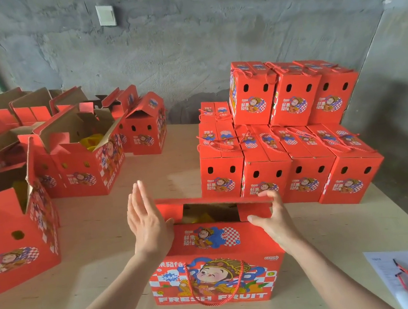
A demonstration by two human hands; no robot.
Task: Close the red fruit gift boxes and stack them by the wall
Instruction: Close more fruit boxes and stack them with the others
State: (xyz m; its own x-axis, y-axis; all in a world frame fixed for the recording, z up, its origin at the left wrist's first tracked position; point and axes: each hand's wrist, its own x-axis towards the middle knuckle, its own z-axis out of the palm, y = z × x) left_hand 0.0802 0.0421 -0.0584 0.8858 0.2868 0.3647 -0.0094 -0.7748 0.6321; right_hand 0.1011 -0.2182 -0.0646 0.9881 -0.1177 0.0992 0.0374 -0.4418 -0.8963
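While the left hand (148,225) lies flat against the left end of the half-closed red box (216,268), fingers straight and pressed together, the right hand (276,219) pinches the right tab of the far lid flap (213,201) between thumb and fingers. Something yellow, perhaps fruit, shows through the gap under that flap. Beyond the box to the right, closed boxes (289,140) stand stacked against the wall (178,37). Beyond it to the left, open boxes (84,158) stand on the table (95,267).

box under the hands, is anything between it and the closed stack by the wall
Nothing visible does. Only bare table separates the box from the stack of closed boxes just behind it to the right. The open boxes sit off to the left.
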